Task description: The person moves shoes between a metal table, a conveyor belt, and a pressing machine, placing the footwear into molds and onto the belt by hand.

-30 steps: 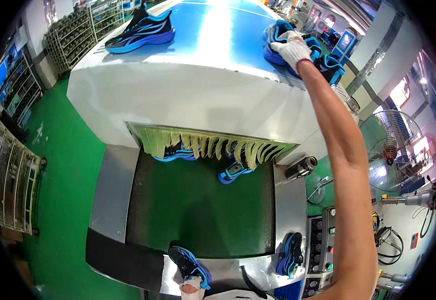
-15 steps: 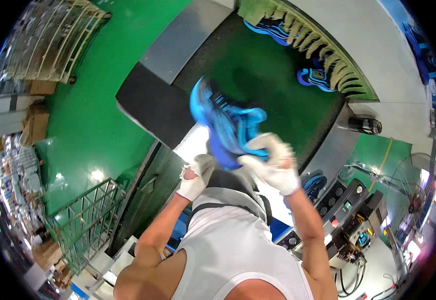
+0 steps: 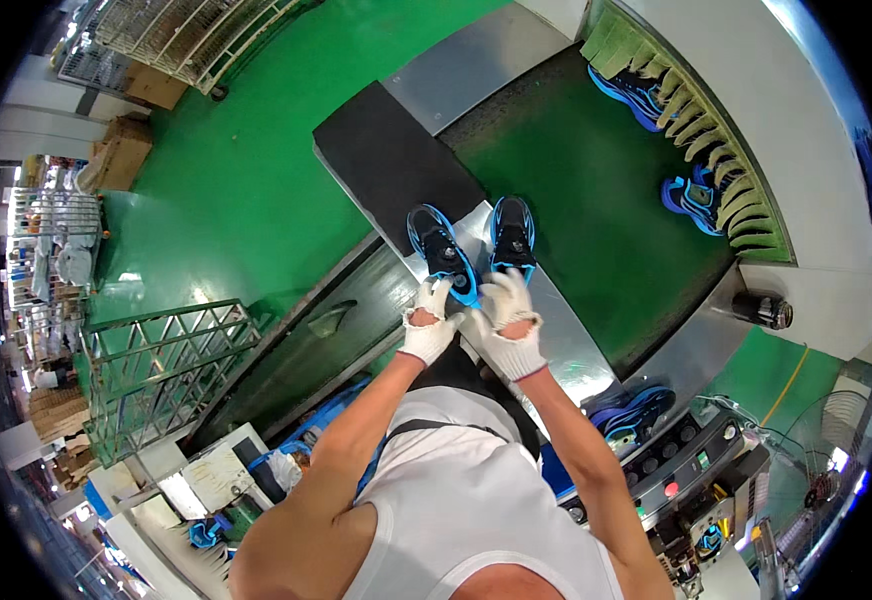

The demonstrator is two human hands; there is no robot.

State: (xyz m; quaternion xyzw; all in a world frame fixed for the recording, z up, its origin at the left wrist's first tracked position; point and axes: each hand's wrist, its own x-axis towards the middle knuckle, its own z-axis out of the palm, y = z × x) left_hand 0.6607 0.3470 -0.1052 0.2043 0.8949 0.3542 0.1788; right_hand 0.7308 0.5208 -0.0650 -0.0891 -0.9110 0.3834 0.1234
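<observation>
Half-curled fingers (image 3: 434,293) of your left hand (image 3: 428,328) and right hand (image 3: 511,328), grip unclear, reach two shoes' (image 3: 512,238) heels, toes pointing away, the left one's long axis slanting leftward.

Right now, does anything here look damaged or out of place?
Yes: the white gloves on the left hand and right hand each have a hole near the wrist, baring skin; that looks like damage, though possibly cut deliberately.

Left hand (image 3: 430,322), right hand (image 3: 509,325) — gloved, close together
</observation>
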